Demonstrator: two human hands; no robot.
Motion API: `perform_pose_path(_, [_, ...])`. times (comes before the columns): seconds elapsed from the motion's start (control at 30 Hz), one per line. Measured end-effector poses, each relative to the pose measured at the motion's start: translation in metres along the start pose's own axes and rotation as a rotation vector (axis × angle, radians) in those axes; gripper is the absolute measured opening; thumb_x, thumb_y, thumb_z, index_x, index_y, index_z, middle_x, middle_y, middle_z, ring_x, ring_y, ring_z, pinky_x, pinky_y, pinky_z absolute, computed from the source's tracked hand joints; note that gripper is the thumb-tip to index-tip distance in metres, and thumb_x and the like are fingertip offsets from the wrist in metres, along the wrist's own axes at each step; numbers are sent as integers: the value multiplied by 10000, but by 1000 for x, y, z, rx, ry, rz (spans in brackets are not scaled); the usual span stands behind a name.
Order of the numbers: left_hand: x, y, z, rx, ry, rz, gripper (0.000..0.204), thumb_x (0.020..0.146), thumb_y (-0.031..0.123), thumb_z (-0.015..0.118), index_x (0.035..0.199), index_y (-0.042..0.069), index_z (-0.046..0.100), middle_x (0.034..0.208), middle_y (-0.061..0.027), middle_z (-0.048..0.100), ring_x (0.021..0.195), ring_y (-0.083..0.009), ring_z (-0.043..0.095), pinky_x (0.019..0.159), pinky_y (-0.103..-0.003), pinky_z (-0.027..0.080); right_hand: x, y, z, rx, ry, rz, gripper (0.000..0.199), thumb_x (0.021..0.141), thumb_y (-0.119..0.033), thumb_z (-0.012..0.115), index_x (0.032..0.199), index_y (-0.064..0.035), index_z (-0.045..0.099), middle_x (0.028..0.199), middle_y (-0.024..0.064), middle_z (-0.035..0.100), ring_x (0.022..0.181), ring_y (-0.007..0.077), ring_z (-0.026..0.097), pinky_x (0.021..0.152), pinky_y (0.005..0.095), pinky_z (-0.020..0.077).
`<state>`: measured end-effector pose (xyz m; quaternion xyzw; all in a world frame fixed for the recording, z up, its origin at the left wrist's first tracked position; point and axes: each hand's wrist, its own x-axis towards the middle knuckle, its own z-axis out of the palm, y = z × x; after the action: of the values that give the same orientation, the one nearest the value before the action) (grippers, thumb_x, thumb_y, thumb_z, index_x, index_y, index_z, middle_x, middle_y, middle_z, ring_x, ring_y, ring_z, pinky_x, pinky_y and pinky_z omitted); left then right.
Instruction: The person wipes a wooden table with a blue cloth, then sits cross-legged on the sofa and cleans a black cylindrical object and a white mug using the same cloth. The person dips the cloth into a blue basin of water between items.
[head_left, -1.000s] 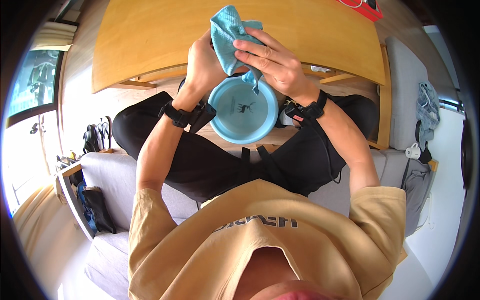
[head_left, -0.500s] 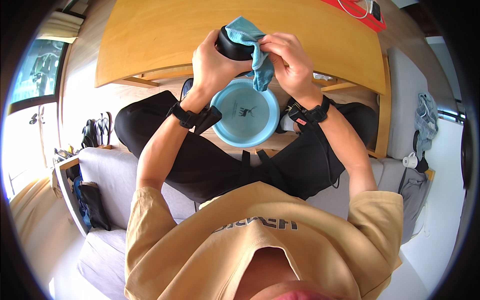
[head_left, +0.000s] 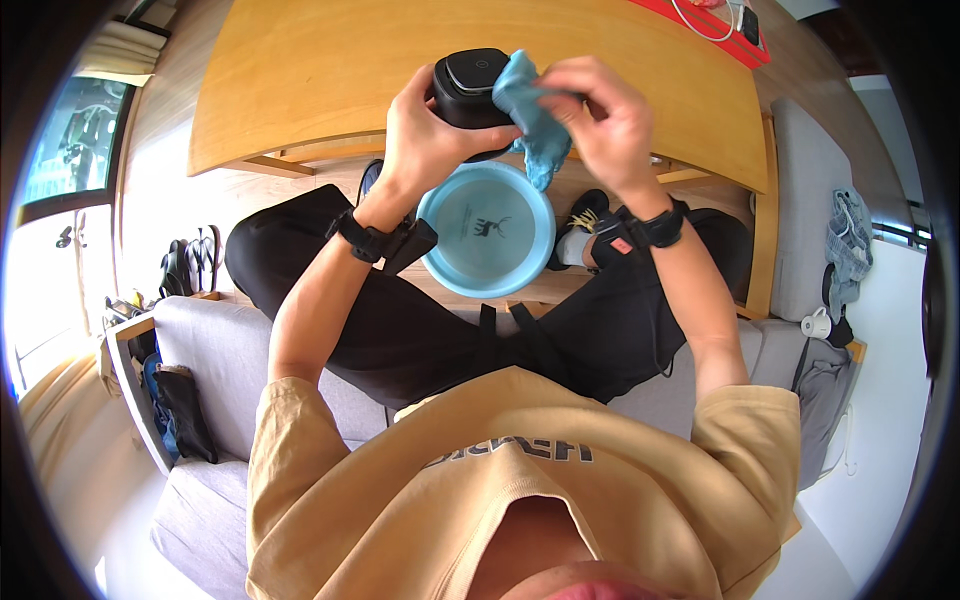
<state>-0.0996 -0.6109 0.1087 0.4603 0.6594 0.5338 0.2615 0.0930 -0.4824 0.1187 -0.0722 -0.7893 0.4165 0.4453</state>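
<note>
My left hand is wrapped round a black box-like device with rounded corners and a glossy panel on top. It is held up at the table's near edge, above the basin. A blue cloth hangs from my right hand, pinched between thumb and fingers. The cloth's left part touches the device's right side, and its lower end dangles free. Motion blurs my right fingers a little. Below both hands, a light blue basin with a dark deer print in its bottom stands on the floor between my feet.
A wooden table spans the far side, with a red tray holding a white cable at its far right corner. Behind me is a grey sofa. A white mug and a denim garment lie at the right.
My right hand has moved right and slightly nearer, drawing the cloth off the device's top to its right side. The device's top panel now shows. My left hand keeps its hold.
</note>
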Motion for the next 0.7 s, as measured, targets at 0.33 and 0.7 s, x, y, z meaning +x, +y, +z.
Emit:
perform_pose_path(0.33, [-7, 10, 19, 437, 203, 301, 752, 659, 219, 937, 1324, 64, 621, 1014, -149, 779, 917, -396, 771, 786, -457, 619, -8, -12, 43, -375, 74, -310, 339, 748, 44, 864, 1058, -79, 805, 976, 42, 650, 832, 233, 639, 669, 352, 547])
perform_pose_path(0.7, [-3, 17, 5, 455, 215, 74, 788, 570, 295, 1038, 1210, 18, 671, 1012, -158, 800, 924, -313, 796, 848, -402, 630, -12, 7, 26, -477, 75, -324, 441, 820, 118, 765, 1211, -86, 764, 1131, 66, 702, 785, 252, 652, 668, 363, 570])
